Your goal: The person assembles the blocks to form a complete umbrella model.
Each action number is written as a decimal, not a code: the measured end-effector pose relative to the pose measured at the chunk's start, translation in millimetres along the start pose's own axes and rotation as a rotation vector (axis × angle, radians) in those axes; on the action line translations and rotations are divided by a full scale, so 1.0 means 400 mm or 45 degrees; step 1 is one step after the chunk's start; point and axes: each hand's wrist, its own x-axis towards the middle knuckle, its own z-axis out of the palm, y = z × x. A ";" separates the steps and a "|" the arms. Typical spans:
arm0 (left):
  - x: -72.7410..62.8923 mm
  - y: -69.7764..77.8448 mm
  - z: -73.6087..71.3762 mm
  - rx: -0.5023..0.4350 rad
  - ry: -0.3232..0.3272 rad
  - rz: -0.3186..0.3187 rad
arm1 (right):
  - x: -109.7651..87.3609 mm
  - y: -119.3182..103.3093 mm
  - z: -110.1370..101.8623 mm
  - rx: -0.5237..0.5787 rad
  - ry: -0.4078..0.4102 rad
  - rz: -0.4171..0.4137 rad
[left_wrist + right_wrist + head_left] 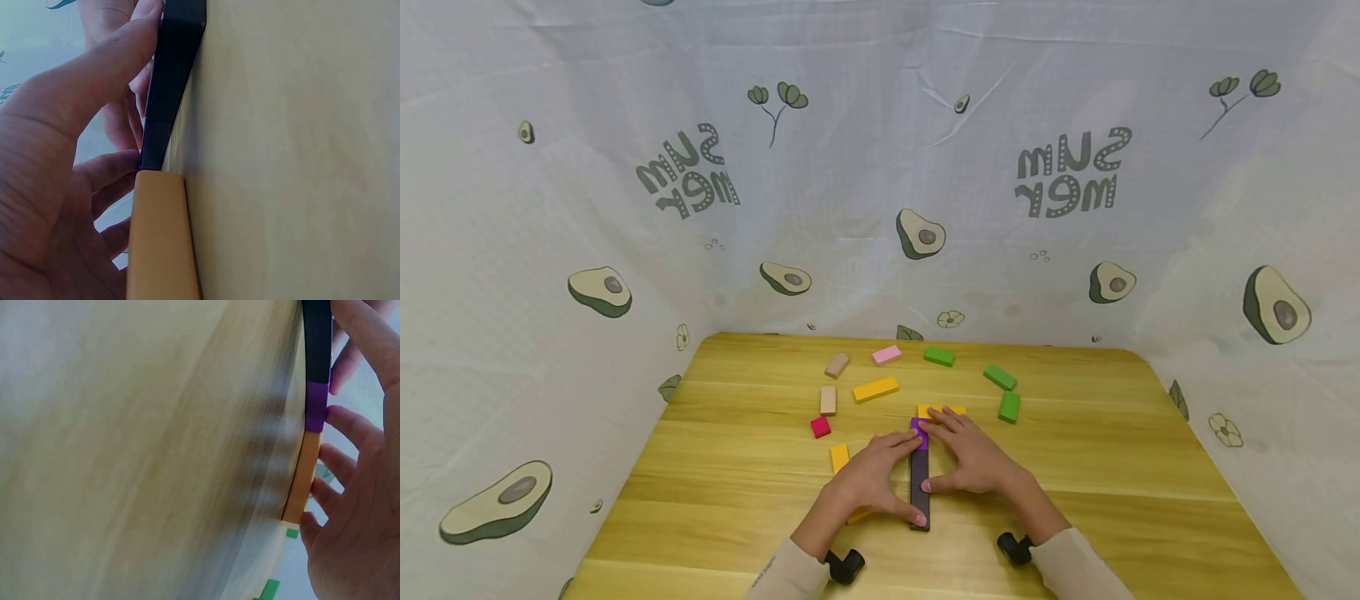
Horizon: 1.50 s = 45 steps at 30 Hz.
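Observation:
A long black block (919,468) lies lengthwise on the table, with a small purple block (316,406) at its far end. Across that end sits a yellow block (304,475), which looks orange in the wrist views. My left hand (867,477) spans the row from the left: its thumb rests on the black block's near end, its fingertips touch the purple block. From the right, my right hand (977,458) puts its thumb on the black block's side and its extended fingers on the purple and yellow blocks. Another yellow block (159,231) stands close in the left wrist view.
Loose blocks lie around the hands: a red cube (821,427), a tan block (828,401), a pink block (887,356), a yellow block (876,389) and several green blocks (1010,407). A printed white cloth (850,167) hangs behind the wooden table (715,467).

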 end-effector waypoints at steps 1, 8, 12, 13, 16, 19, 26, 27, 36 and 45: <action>0.000 -0.001 0.001 0.000 0.001 0.001 | 0.000 0.000 0.000 0.004 0.003 -0.001; 0.002 -0.003 0.004 0.010 -0.007 -0.003 | -0.001 0.001 -0.001 0.007 0.018 -0.003; 0.001 -0.004 0.005 0.011 -0.005 -0.007 | 0.001 0.003 0.000 0.000 0.018 -0.005; 0.001 -0.004 0.005 0.010 -0.006 -0.009 | 0.002 0.003 0.001 0.001 0.022 -0.011; -0.001 -0.004 0.005 0.020 -0.002 -0.008 | 0.002 0.004 0.002 0.005 0.025 -0.024; -0.002 -0.004 0.007 0.024 0.002 -0.002 | 0.002 0.004 0.004 0.008 0.021 -0.023; -0.003 -0.004 0.009 0.024 0.011 0.013 | 0.001 0.004 0.004 0.021 0.009 0.012; -0.003 -0.004 0.008 0.029 0.013 0.015 | 0.001 0.005 0.004 0.021 0.009 0.016; -0.003 -0.003 0.008 0.052 0.017 0.013 | 0.003 0.006 0.005 0.035 0.005 0.018; 0.000 -0.006 -0.018 0.064 -0.022 0.038 | 0.004 0.008 0.006 0.038 0.021 0.002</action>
